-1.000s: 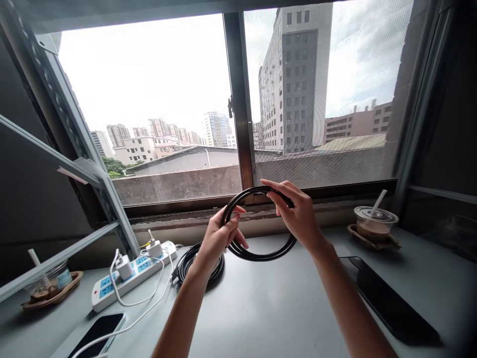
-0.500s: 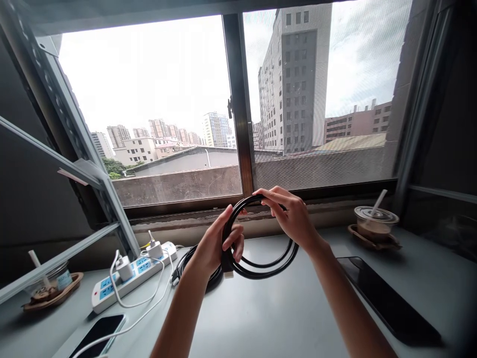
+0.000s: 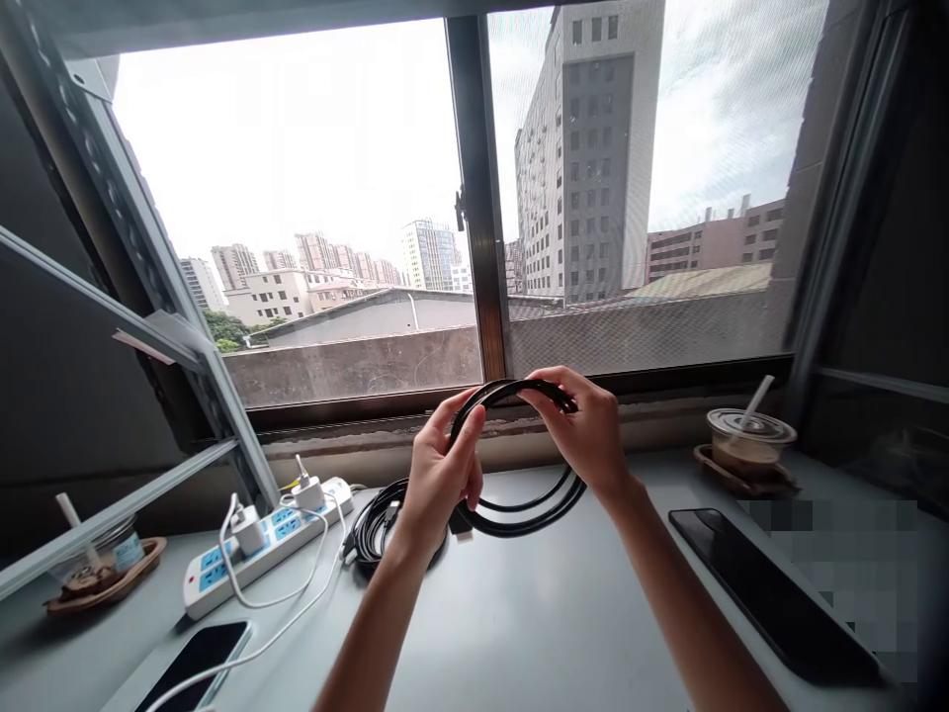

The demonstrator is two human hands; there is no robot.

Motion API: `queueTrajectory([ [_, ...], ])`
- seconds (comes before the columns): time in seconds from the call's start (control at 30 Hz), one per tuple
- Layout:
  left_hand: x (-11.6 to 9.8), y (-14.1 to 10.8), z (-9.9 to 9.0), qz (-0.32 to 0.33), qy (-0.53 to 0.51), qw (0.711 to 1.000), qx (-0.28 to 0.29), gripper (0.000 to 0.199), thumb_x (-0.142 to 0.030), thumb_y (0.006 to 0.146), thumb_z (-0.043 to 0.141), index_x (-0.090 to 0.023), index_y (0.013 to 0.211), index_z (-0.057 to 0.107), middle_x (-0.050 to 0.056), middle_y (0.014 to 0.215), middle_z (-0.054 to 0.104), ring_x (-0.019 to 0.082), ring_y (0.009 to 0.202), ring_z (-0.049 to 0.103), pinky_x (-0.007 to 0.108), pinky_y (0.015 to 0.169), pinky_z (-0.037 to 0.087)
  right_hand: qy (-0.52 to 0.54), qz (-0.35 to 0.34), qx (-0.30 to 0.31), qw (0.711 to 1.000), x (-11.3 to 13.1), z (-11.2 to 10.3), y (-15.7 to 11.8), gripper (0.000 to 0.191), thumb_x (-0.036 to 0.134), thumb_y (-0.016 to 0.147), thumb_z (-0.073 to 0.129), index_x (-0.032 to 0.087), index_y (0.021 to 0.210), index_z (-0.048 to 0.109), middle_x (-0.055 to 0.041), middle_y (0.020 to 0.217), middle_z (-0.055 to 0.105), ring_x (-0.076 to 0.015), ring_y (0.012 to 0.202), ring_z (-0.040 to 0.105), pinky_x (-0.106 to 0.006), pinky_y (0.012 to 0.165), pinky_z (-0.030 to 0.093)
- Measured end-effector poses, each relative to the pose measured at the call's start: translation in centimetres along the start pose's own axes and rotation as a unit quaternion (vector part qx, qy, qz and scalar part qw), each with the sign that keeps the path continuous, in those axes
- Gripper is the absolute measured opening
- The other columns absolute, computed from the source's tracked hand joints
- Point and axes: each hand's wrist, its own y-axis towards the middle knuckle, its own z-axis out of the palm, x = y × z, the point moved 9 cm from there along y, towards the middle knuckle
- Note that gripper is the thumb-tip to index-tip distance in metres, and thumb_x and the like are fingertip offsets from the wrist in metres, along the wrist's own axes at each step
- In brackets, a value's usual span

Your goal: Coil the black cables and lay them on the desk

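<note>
A black cable [image 3: 511,529], wound into a round loop of several turns, is held up above the grey table [image 3: 519,623]. My left hand [image 3: 445,460] is closed around the loop's left side, thumb laid across it. At the top right of the loop, my right hand [image 3: 582,425] grips the turns between thumb and fingers. A dark connector with a light metal end [image 3: 464,529] hangs just below my left hand. Behind my left wrist, a second coiled black cable [image 3: 371,534] lies on the table, partly hidden.
On the left are a white power strip [image 3: 271,549] with plugs and white cords, a phone [image 3: 197,663] and a cup in a holder [image 3: 104,569]. On the right sit a lidded drink cup [image 3: 748,440] and a black slab-like device [image 3: 771,593]. The window [image 3: 474,198] stands behind the table.
My left thumb has moved over the front of the loop and its fingers have curled in. My right hand has shifted slightly right along the loop, its thumb now underneath.
</note>
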Motion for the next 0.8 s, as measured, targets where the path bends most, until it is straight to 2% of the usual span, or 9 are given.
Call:
queueTrajectory([
  [0.1, -0.7, -0.3, -0.1, 0.039, 0.039, 0.998, -0.020, 0.049, -0.048, 0.083, 0.056, -0.019, 0.122, 0.052, -0.011, 0.035, 0.037, 0.005, 0.027, 0.032, 0.015, 0.030, 0.020, -0.008, -0.001, -0.017, 1.000, -0.1, -0.1, 0.0, 0.029, 0.047, 0.083, 0.058, 0.020, 0.086, 0.066, -0.0040, 0.083, 0.063, -0.0144, 0.071, 0.057, -0.025, 0.064, 0.045],
  [0.2, -1.3, -0.8, -0.1, 0.069, 0.080, 0.993, -0.047, 0.041, -0.046, 0.082, 0.058, -0.020, 0.114, 0.057, -0.010, 0.035, 0.036, 0.006, 0.026, 0.030, 0.018, 0.030, 0.019, -0.012, 0.021, -0.002, 1.000, -0.8, 0.6, 0.0, 0.036, 0.050, 0.084, 0.055, 0.019, 0.095, 0.068, -0.0064, 0.091, 0.060, -0.0158, 0.077, 0.058, -0.027, 0.068, 0.046],
  [0.33, -2.7, -1.7, -0.9, 0.113, 0.149, 0.974, -0.126, 0.029, -0.041, 0.080, 0.062, -0.021, 0.101, 0.065, -0.009, 0.039, 0.037, 0.006, 0.031, 0.031, 0.020, 0.034, 0.022, -0.005, 0.090, 0.058, 0.994, -2.3, 2.3, -0.6, 0.046, 0.059, 0.084, 0.047, 0.017, 0.082, 0.067, -0.0046, 0.079, 0.061, -0.0144, 0.065, 0.057, -0.026, 0.063, 0.042],
  [0.5, -3.9, -2.5, -1.0, 0.149, 0.186, 0.957, -0.163, 0.025, -0.037, 0.080, 0.062, -0.022, 0.099, 0.068, -0.008, 0.041, 0.036, 0.007, 0.036, 0.029, 0.020, 0.038, 0.025, -0.102, 0.122, 0.062, 0.985, -2.2, 1.9, -0.9, 0.050, 0.065, 0.082, 0.042, 0.020, 0.075, 0.063, -0.0030, 0.079, 0.064, -0.0152, 0.066, 0.057, -0.024, 0.057, 0.033],
  [0.6, -4.3, -2.7, -1.1, 0.161, 0.202, 0.951, -0.172, 0.024, -0.036, 0.080, 0.062, -0.022, 0.099, 0.068, -0.007, 0.045, 0.039, 0.007, 0.039, 0.030, 0.020, 0.041, 0.027, -0.096, 0.115, 0.078, 0.986, -1.7, 1.8, -0.8, 0.053, 0.067, 0.082, 0.040, 0.019, 0.067, 0.058, -0.0010, 0.068, 0.060, -0.0139, 0.063, 0.053, -0.023, 0.055, 0.030],
  [0.7, -4.7, -2.7, -1.3, 0.170, 0.219, 0.945, -0.176, 0.024, -0.036, 0.080, 0.061, -0.021, 0.097, 0.069, -0.006, 0.049, 0.046, 0.008, 0.042, 0.034, 0.020, 0.044, 0.031, -0.099, 0.122, 0.093, 0.983, -1.6, 1.5, -0.8, 0.058, 0.071, 0.079, 0.041, 0.018, 0.056, 0.050, 0.0017, 0.051, 0.047, -0.0108, 0.051, 0.042, -0.023, 0.051, 0.025],
  [0.8, -4.8, -2.6, -1.7, 0.184, 0.231, 0.939, -0.176, 0.023, -0.036, 0.080, 0.061, -0.021, 0.094, 0.069, -0.005, 0.051, 0.049, 0.008, 0.044, 0.036, 0.020, 0.045, 0.033, -0.087, 0.138, 0.110, 0.980, -1.9, 1.4, -0.8, 0.061, 0.072, 0.077, 0.043, 0.017, 0.051, 0.047, 0.0023, 0.045, 0.041, -0.0094, 0.047, 0.036, -0.023, 0.049, 0.024],
])
